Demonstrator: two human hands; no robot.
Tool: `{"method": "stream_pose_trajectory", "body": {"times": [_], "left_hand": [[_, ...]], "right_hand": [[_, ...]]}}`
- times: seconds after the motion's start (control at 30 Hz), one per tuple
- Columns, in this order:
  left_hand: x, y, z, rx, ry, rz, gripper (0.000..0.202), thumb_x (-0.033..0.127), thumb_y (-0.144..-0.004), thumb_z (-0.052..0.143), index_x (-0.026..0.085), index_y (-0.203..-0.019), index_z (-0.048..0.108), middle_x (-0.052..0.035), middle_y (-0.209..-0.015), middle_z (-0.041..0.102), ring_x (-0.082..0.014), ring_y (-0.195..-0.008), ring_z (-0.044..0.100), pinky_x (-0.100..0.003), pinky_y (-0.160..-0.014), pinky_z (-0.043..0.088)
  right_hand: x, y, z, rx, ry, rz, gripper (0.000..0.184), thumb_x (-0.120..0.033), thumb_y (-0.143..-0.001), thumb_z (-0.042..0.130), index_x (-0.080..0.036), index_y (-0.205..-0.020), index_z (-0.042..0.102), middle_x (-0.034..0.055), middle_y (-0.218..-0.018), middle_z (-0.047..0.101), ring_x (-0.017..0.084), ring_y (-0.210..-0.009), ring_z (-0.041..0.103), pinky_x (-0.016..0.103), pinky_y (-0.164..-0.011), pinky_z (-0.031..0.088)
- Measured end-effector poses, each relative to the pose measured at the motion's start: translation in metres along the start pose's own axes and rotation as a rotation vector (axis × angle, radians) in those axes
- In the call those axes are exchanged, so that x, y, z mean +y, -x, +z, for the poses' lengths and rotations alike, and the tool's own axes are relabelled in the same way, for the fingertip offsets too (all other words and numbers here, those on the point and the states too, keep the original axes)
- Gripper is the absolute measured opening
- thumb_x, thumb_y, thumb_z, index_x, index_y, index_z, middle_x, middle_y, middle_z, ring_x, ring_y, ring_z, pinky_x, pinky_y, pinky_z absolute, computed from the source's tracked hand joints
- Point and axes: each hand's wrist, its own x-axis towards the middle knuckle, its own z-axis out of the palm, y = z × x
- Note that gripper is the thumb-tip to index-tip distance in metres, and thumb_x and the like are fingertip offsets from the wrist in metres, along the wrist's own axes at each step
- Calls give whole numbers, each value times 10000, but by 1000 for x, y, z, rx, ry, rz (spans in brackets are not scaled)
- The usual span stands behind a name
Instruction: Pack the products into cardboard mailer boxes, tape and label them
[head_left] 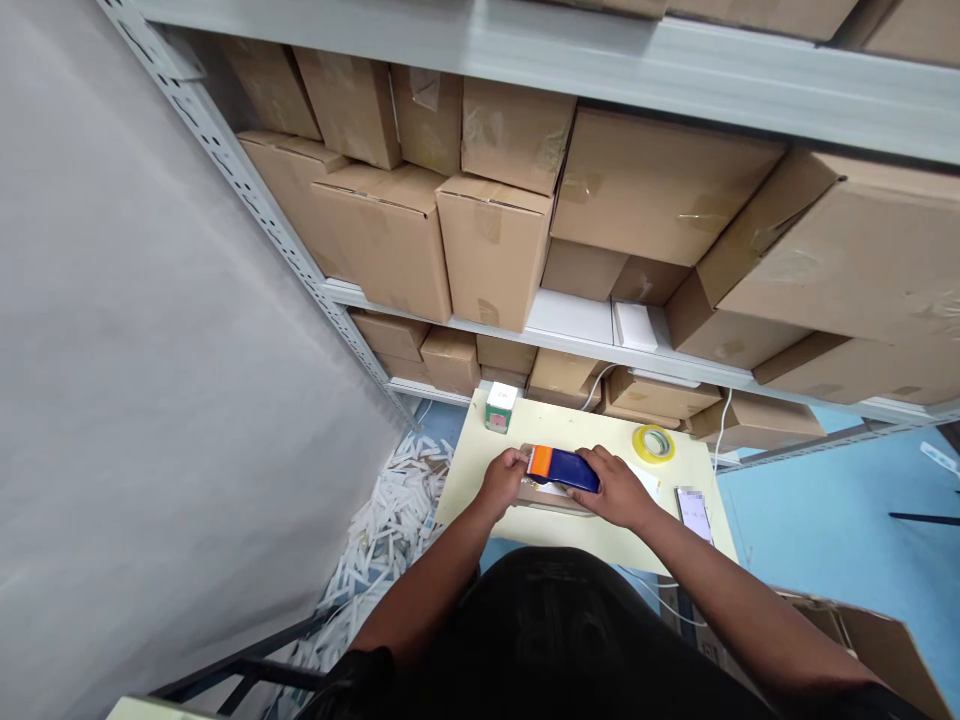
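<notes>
Pale yellow worktop (480,478) is carrying one flat brown cardboard box (551,496). Two hands: left (504,478) is gripping the box end, right (616,488) is clamped on one orange-and-blue tape dispenser (562,467) atop it. One yellow tape roll (652,443) is lying nearby.

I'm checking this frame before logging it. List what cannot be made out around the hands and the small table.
- Cardboard parcel, head view: mostly covered by the blue and orange tape dispenser and both hands.
- Right hand fingers: grip hidden behind the dispenser.
- Left hand: fingertips hidden at the dispenser's orange end.
- Phone: screen blurred.
- Small green and white box: print too small.
</notes>
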Motion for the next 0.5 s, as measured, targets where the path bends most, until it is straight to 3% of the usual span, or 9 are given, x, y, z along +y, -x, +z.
{"method": "stream_pose_trajectory", "body": {"times": [0.13, 0.27, 0.37, 0.5], "left_hand": [[-7, -6, -31, 57, -45, 10, 110, 293, -795, 583, 213, -813, 657, -1, -744, 678, -184, -719, 626, -293, -708, 470], [-25, -11, -49, 28, -134, -42, 113, 250, -801, 557, 202, -832, 655, -9, -758, 682, -184, -742, 635, -297, -728, 476], [-41, -14, -37, 30, -175, -66, 111, 232, -849, 516, 203, -835, 623, -5, -763, 664, -184, -771, 638, -295, -739, 478], [-57, -18, -6, 39, -217, -67, 141, 239, -924, 467, 204, -876, 595, -20, -823, 662, -195, -844, 652, -312, -791, 493]], "right_hand": [[18, 8, -7, -48, -10, 67, 627, -557, -883, 669, -258, -1424, 566, 103, -1179, 636, 289, -1035, 640, 427, -934, 505], [27, 14, -10, -110, 19, 6, 644, -543, -876, 677, -241, -1435, 568, 104, -1144, 644, 281, -983, 639, 415, -905, 502], [25, 13, -6, -110, 74, -27, 623, -525, -880, 673, -231, -1421, 579, 107, -1115, 646, 283, -958, 639, 415, -891, 493], [23, 9, -4, -126, 100, -25, 640, -562, -901, 641, -209, -1426, 549, 123, -1161, 633, 293, -992, 633, 421, -911, 481]]}}
